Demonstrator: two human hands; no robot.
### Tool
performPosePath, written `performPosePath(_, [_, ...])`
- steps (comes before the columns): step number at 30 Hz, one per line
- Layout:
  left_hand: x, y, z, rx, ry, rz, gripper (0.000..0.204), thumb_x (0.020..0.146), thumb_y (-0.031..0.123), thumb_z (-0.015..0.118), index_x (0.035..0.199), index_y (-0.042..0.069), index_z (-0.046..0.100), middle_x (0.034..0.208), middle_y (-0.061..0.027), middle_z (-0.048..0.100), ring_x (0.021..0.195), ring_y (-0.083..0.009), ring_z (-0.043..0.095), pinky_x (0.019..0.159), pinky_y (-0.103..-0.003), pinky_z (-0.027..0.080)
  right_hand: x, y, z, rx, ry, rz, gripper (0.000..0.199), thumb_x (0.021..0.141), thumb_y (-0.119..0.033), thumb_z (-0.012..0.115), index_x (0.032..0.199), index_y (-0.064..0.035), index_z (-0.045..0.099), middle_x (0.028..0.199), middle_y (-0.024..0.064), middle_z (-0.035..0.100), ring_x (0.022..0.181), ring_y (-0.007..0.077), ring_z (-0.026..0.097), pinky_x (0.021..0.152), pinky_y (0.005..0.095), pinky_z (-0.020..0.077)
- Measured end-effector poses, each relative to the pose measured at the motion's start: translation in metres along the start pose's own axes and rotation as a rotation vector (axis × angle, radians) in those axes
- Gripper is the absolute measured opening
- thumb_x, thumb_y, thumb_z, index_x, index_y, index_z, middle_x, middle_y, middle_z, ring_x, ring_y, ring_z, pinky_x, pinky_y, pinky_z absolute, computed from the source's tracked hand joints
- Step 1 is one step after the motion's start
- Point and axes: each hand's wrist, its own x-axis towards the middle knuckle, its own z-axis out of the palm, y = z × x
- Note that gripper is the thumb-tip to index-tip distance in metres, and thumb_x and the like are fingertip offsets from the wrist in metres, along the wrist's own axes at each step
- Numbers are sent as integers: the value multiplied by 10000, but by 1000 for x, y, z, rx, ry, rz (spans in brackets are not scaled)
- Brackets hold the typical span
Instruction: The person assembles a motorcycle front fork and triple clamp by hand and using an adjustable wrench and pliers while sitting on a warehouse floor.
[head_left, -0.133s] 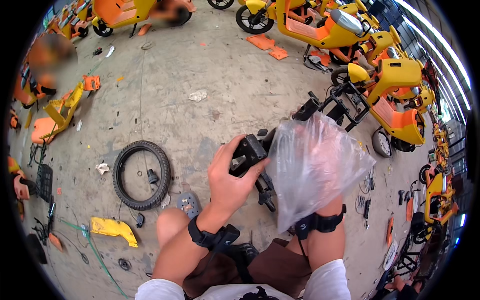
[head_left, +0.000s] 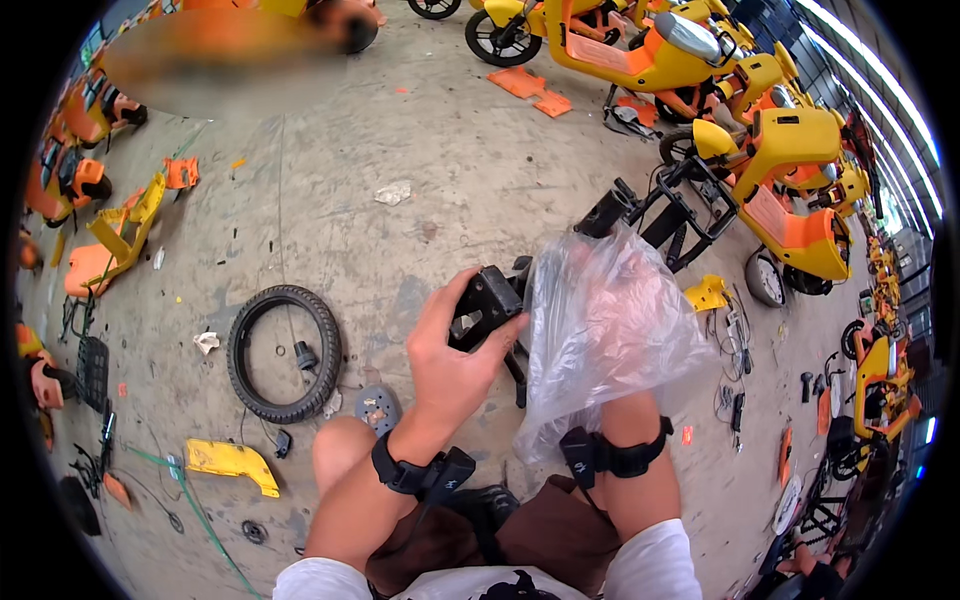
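A: ok, head view, what's the left hand (head_left: 447, 350) up to?

B: Pinching a chunky black bracket (head_left: 497, 292) between thumb and fingers, just left of a crinkly clear plastic bag (head_left: 570, 365).

A: and the right hand (head_left: 634, 310)?

B: Kinda blurry through the bag, so honestly can't tell if it's spread or gripping something.

A: what's around them?

B: Black tyre (head_left: 236, 355) lying flat on the floor (head_left: 340, 220) off to the left, black frame (head_left: 672, 222) beyond the bag.
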Motion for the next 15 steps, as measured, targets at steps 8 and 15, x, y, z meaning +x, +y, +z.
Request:
performPosePath(8, [-1,-1,14,-47,15,14,502,649,62,822,1088,-41,601,957,-146,646,830,-200,631,772,-299,499,15,-29,-51,329,-166,49,283,803,-181,708,1015,-12,628,890,43,617,689,129,579,608,270,487])
performPosePath(15, [-1,-2,14,-37,47,62,484,659,56,810,1084,-43,601,944,-138,642,825,-183,624,760,-292,497,14,-10,-34,298,-43,-80,282,800,-160,714,1026,-14,628,799,26,625,654,110,567,574,263,478])
